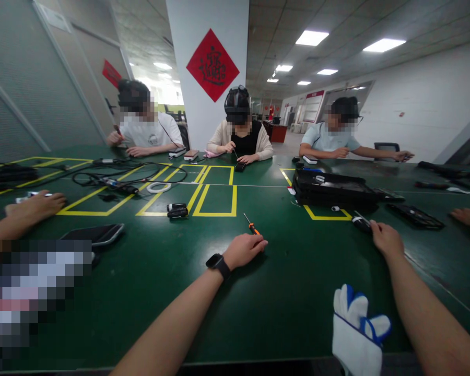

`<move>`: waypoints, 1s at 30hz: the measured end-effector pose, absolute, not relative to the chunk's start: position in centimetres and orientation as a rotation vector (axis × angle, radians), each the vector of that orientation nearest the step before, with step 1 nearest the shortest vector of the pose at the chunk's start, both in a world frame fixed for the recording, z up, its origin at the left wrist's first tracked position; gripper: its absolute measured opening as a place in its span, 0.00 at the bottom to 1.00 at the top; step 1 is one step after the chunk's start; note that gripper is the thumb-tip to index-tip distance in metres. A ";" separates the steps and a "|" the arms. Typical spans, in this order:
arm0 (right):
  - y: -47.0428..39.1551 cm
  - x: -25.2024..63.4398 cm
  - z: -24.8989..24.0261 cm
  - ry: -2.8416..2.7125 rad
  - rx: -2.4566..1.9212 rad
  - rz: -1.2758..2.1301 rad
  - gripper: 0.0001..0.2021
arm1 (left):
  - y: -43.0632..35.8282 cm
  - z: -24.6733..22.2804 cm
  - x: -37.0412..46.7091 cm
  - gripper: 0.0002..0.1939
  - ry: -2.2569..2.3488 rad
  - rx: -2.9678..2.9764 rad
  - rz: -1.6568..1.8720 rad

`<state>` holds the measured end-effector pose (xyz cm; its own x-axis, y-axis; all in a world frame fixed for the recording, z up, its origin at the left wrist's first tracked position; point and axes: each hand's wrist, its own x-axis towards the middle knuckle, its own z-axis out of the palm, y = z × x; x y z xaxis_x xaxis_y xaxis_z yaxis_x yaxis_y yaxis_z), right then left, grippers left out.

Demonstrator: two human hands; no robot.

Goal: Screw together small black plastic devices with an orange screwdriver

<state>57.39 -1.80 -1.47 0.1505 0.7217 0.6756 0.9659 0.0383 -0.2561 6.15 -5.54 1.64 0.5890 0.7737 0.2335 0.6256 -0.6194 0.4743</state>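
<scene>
My left hand (243,249), with a black watch at the wrist, is closed over the handle of a screwdriver (254,228). Orange and black show on that handle, and the thin shaft points away from me toward the table's far side; the fingers hide its rear end. To the right, my right hand (387,240) grips the end of a small dark object (361,224) with a pale strip along its top. Its exact kind is too small to make out. A white glove with blue trim (356,326) lies nearer to me, between my forearms.
The green table (290,292) carries yellow tape outlines. A black case (329,187) stands beyond my right hand. Two small black objects (177,210), cables (102,180) and a dark pouch (96,235) lie leftward. Three people sit opposite; other people's hands (35,206) rest at both sides.
</scene>
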 end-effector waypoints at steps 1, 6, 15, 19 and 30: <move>-1.8 57.1 -1.4 -1.554 -1.789 -0.459 0.16 | -5.6 1.7 6.2 0.22 1.139 2.476 0.602; -2.2 55.4 -0.7 -1.614 -1.723 -0.457 0.15 | -5.6 1.8 6.2 0.21 1.138 2.465 0.598; -2.5 56.0 -1.4 -1.444 -1.991 -0.324 0.20 | -5.5 1.6 6.1 0.21 1.133 2.475 0.606; -2.0 56.2 -1.4 -1.357 -2.183 -0.256 0.24 | -5.5 1.6 6.1 0.21 1.142 2.471 0.604; -2.9 55.2 -0.8 -1.426 -1.799 -0.519 0.21 | -5.2 3.2 4.5 0.21 1.303 2.461 0.849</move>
<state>55.25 -2.92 -0.77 0.2910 0.6332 0.7172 0.9461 -0.0792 -0.3140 4.49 -5.22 3.18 0.4370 0.8133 0.3842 0.6800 -0.5783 0.4507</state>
